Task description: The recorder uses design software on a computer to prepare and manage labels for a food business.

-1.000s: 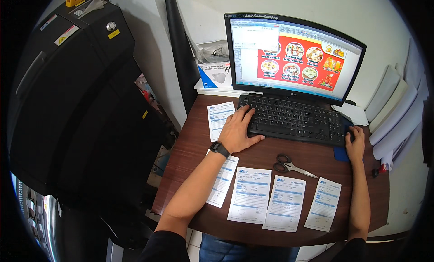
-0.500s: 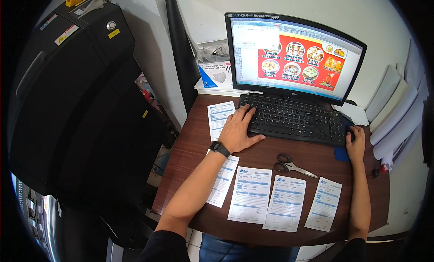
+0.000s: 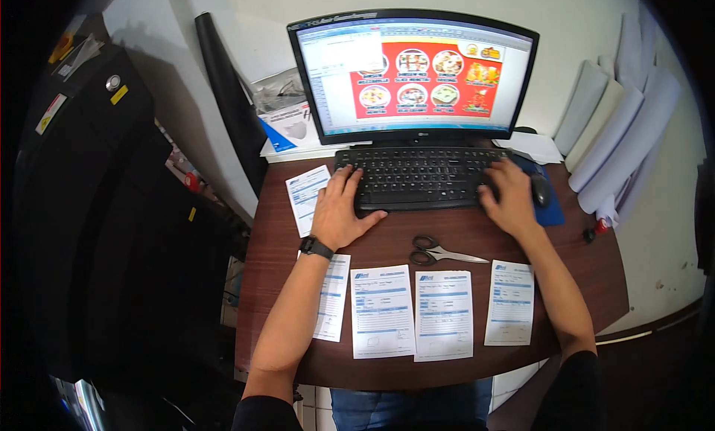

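Observation:
My left hand (image 3: 339, 211) rests at the left end of a black keyboard (image 3: 417, 179), fingers spread and fingertips on the keys. A dark watch is on that wrist. Over the keyboard's right end is my right hand (image 3: 510, 196), its fingers apart and slightly blurred, holding nothing. Just right of it a black mouse (image 3: 541, 190) lies on a blue mouse pad (image 3: 551, 214). Behind the keyboard stands a monitor (image 3: 424, 85) showing a red food menu layout with round dish pictures and a white window over its upper left.
Several printed forms (image 3: 382, 312) lie along the desk's (image 3: 439, 375) near side and one left of the keyboard. Black-handled scissors (image 3: 447, 252) lie between forms and keyboard. Rolled sheets (image 3: 607, 126) lean at right; a face mask box (image 3: 287, 129) sits behind left. A large black machine (image 3: 89, 230) stands left.
My right hand has left the mouse and moved left to the keyboard's right end. The left hand stays on the keys. The view has turned, shifting the scene leftward.

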Demonstrator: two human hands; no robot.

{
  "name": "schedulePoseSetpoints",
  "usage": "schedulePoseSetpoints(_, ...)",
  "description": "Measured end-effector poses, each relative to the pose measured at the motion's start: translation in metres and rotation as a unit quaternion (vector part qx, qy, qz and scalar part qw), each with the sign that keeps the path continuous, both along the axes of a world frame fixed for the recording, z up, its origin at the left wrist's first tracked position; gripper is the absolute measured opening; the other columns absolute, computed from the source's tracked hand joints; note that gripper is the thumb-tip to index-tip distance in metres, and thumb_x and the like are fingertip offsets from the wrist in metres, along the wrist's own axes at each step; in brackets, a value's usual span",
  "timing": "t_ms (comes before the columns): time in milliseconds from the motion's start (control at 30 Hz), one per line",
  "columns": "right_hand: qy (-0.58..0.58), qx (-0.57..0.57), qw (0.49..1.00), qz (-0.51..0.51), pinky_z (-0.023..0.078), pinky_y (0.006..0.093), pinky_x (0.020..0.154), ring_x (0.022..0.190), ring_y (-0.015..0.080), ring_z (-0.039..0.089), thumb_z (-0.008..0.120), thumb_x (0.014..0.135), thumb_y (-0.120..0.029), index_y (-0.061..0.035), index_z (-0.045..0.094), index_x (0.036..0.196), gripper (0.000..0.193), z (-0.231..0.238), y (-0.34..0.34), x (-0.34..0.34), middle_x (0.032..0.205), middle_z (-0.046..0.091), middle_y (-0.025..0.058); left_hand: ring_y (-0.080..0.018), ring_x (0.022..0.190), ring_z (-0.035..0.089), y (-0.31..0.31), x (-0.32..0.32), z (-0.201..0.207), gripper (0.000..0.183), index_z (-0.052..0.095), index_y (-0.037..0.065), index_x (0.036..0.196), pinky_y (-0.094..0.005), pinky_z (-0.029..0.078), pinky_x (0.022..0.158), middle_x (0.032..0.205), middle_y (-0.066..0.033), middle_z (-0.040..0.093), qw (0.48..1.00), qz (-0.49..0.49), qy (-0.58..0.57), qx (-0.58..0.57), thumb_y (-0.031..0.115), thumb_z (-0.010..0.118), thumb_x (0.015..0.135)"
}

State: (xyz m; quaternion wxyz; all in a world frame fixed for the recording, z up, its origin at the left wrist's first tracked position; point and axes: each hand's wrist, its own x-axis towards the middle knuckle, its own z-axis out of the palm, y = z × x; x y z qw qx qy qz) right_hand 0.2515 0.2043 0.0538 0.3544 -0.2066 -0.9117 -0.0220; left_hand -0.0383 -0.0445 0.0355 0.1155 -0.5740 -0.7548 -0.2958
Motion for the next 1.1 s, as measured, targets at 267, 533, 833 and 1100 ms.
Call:
schedulePoseSetpoints(267, -0.039, -0.016, 0.999, -0.013, 0.036, 0.0551, 0.111, 0.14, 0.0364, 0.047, 0.064, 0.097, -0.03, -0.0049, 0.073, 0.115, 0.033, -0.007, 0.012, -0.058, 0.134, 0.061, 0.0161, -0.0379, 0.144, 0.045, -0.001, 0.003, -0.005, 0.098, 0.049, 0.002, 0.151, -0.048, 0.039, 0.115, 0.155, -0.0219, 0.047, 1.0, 0.008, -0.001, -0.019, 0.055, 0.086, 0.077)
schedulePoseSetpoints(533, -0.062, -0.001, 0.998, 0.013, 0.044, 0.0434, 0.085, 0.099, 0.0286, 0.056, 0.083, 0.084, -0.028, -0.0081, 0.068, 0.084, 0.025, 0.027, 0.006, -0.062, 0.098, 0.059, 0.0086, -0.0394, 0.142, 0.047, -0.002, 0.0, -0.005, 0.097, 0.05, 0.001, 0.15, -0.0482, 0.039, 0.116, 0.154, -0.023, 0.048, 1.0, 0.005, 0.009, -0.009, 0.054, 0.085, 0.078)
schedulePoseSetpoints(833, 0.219, 0.008, 0.975, 0.047, 0.039, 0.039, 0.069, 0.066, 0.0242, 0.052, 0.071, 0.091, -0.009, -0.0069, 0.06, 0.075, 0.02, 0.112, -0.061, -0.022, 0.067, 0.054, 0.0061, -0.0372, 0.145, 0.044, -0.003, -0.004, -0.009, 0.097, 0.05, 0.003, 0.151, -0.0482, 0.038, 0.115, 0.155, -0.0206, 0.048, 1.0, 0.02, 0.006, -0.008, 0.057, 0.084, 0.078)
schedulePoseSetpoints(1100, 0.085, -0.062, 0.994, 0.025, 0.045, 0.0444, 0.084, 0.097, 0.0311, 0.059, 0.062, 0.09, -0.007, -0.0041, 0.072, 0.1, 0.014, 0.044, -0.041, -0.028, 0.096, 0.062, 0.0108, -0.0378, 0.143, 0.046, 0.001, 0.0, -0.007, 0.097, 0.051, 0.002, 0.15, -0.0485, 0.039, 0.116, 0.154, -0.0225, 0.049, 1.0, 0.025, 0.006, -0.015, 0.057, 0.085, 0.077)
